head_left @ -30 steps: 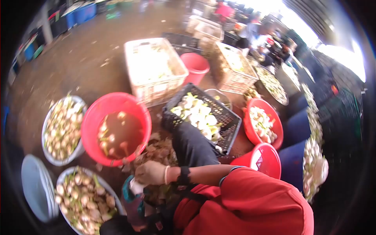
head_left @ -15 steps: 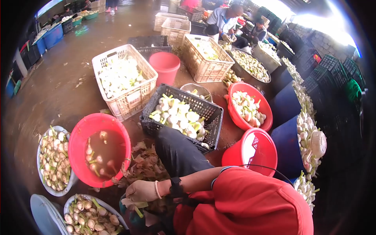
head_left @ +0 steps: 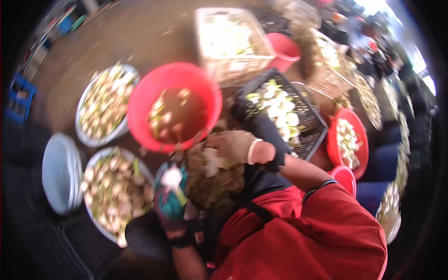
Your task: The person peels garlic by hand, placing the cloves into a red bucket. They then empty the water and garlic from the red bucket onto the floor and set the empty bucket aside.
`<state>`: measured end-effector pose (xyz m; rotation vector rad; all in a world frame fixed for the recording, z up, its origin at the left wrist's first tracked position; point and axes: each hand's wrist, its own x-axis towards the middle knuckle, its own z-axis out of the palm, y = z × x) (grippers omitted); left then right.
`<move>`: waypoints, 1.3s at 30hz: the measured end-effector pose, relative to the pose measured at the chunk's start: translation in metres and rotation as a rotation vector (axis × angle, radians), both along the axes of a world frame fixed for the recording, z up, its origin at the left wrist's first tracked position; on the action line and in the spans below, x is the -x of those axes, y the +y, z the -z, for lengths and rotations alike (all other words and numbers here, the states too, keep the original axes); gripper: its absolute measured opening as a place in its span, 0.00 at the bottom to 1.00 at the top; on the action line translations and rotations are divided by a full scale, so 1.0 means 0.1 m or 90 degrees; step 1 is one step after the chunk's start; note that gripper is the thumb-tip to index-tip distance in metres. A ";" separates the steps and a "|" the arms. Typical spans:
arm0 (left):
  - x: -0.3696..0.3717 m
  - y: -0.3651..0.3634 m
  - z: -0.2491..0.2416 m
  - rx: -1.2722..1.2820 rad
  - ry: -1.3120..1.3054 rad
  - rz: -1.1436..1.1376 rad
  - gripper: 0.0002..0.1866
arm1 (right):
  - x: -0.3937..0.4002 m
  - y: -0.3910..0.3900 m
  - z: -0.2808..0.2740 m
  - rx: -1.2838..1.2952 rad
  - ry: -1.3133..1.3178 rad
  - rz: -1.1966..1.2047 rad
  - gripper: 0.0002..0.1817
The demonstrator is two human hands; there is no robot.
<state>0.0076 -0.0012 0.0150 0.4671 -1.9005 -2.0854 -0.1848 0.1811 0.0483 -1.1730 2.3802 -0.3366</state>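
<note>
My left hand (head_left: 171,205), in a teal glove, holds a white garlic bulb (head_left: 171,177) with a short green stem, above the edge of a basin of garlic. Just to its right, my right hand (head_left: 236,146), in a pale glove, is closed beside a heap of brown garlic skins (head_left: 210,179). A whitish flap hangs below its fingers; blur keeps me from telling what it grips. Past the hands stands a red bucket (head_left: 135,119) of murky water with several bulbs in it. A black crate (head_left: 313,144) holds peeled white garlic near my knee.
Two pale basins (head_left: 83,131) of unpeeled garlic sit on the left, near stacked light-blue basins (head_left: 58,172). A white crate (head_left: 238,70) of garlic and a red tub (head_left: 363,158) stand farther off. Other people (head_left: 373,42) are blurred at the upper right.
The view has swung left and down, blurring the scene. My hands have moved apart, and my left hand with the garlic bulb has come into fuller view.
</note>
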 end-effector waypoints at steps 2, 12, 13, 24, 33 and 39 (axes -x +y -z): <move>0.02 -0.03 0.15 -0.240 0.186 -0.044 0.26 | -0.06 -0.02 0.18 0.132 -0.172 -0.005 0.12; 0.09 0.07 0.07 -0.015 0.091 -0.100 0.17 | -0.67 -0.52 -0.08 0.132 -0.649 0.249 0.11; 0.10 0.08 0.08 -0.092 0.048 -0.121 0.17 | -0.62 -0.49 -0.03 0.128 -0.643 0.244 0.11; 0.09 0.09 0.04 -0.264 -0.122 -0.167 0.17 | -0.11 -0.19 0.01 0.233 -0.608 0.293 0.13; 0.08 0.12 0.17 -0.250 -0.110 -0.160 0.24 | 0.28 0.56 0.02 0.547 -0.519 0.520 0.14; 0.11 0.15 0.22 -0.347 -0.096 -0.120 0.25 | 0.42 0.10 -0.14 0.419 -0.380 0.454 0.16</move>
